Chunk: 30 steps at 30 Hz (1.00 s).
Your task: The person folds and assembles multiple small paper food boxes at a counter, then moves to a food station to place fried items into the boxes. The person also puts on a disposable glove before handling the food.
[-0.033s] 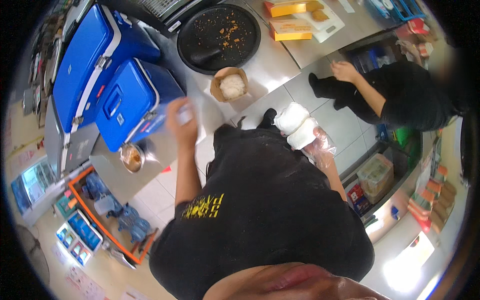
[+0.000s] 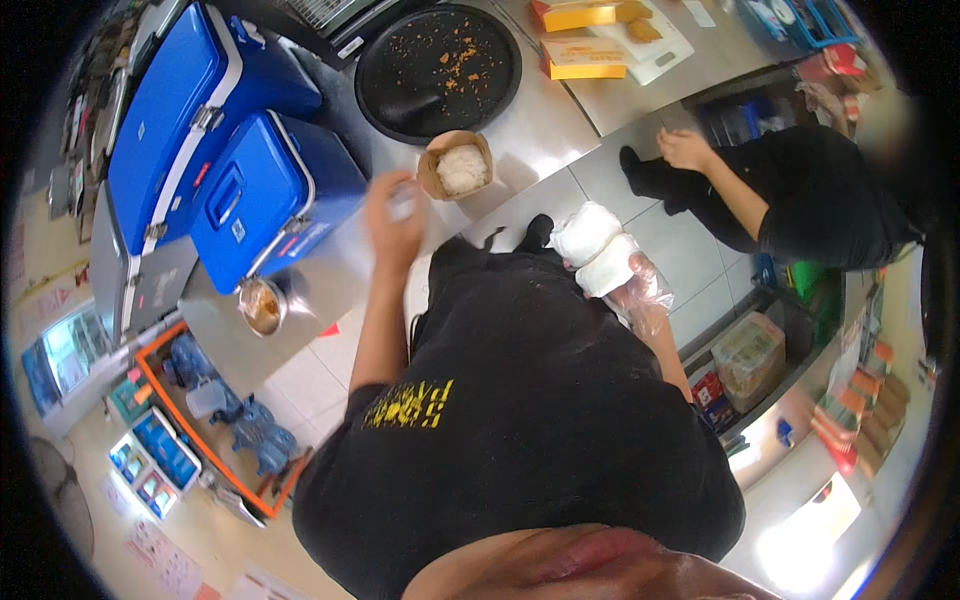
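My left hand (image 2: 395,225) is raised beside a brown paper box (image 2: 428,180) of white rice (image 2: 463,170) at the counter's front edge. Motion blurs its fingers, which look curled round a small pale thing I cannot make out. A clear plastic glove covers my right hand (image 2: 642,292), which is closed on the near end of a white, two-part bundle (image 2: 606,266). That bundle hangs in front of my body, above the tiled floor; its kind is unclear.
A black round tray (image 2: 400,110) with crumbs lies behind the rice. Blue cooler boxes (image 2: 250,195) and a cup (image 2: 262,308) stand left. Yellow cartons (image 2: 582,58) and a white board (image 2: 672,50) lie back right. Another person (image 2: 800,195) in black stands right.
My left hand has moved right, toward the rice box, away from the smaller blue cooler. My right hand and the white bundle have hardly moved.
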### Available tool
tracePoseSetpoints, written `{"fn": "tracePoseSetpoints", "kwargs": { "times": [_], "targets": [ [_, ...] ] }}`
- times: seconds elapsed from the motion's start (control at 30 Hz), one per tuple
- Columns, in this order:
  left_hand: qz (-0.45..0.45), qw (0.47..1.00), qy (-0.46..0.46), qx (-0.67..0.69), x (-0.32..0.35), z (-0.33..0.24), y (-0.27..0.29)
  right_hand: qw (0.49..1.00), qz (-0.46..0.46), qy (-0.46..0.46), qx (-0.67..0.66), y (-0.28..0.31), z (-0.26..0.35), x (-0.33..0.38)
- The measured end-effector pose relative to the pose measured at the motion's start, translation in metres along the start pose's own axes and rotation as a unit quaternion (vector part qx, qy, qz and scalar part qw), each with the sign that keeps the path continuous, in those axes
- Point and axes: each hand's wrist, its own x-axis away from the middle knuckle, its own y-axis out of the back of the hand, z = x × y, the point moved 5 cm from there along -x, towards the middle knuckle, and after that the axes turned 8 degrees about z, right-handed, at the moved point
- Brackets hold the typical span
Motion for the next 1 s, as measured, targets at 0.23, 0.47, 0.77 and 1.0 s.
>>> {"fn": "tracePoseSetpoints", "kwargs": {
  "times": [0.23,0.47,0.77,1.0],
  "targets": [
    [0.27,0.959,0.083,0.027,-0.13,-0.026,-0.208,0.992,0.014,0.118,0.034,0.039,0.055,0.0],
    [0.146,0.939,0.238,-0.202,-0.09,0.063,-0.099,0.986,-0.091,0.142,0.011,0.071,0.08,0.063],
    [0.136,0.894,0.426,0.005,0.029,0.17,-0.165,0.987,-0.078,0.143,0.004,0.083,0.101,0.04],
    [0.326,0.871,0.297,0.218,-0.043,0.086,-0.277,0.988,-0.058,0.142,-0.016,0.071,0.1,0.015]
  ]
}}
